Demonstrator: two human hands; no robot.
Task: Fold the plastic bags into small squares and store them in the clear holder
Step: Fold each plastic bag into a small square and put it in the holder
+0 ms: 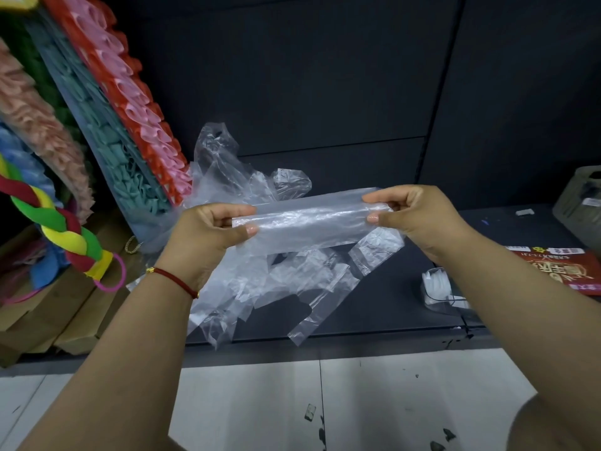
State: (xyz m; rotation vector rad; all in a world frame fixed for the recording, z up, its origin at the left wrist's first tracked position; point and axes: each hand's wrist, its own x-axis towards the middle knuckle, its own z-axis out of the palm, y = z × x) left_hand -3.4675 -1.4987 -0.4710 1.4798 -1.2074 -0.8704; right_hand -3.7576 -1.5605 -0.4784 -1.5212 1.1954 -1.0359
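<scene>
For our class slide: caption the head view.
Both hands, left hand and right hand, pinch a folded plastic bag strip.

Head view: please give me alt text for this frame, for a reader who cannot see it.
Two hands hold a clear plastic bag folded into a long strip stretched between them, the left hand pinching one end and the right hand the other. Beneath lie loose clear bags on a dark shelf, with the clear holder to the right.
</scene>
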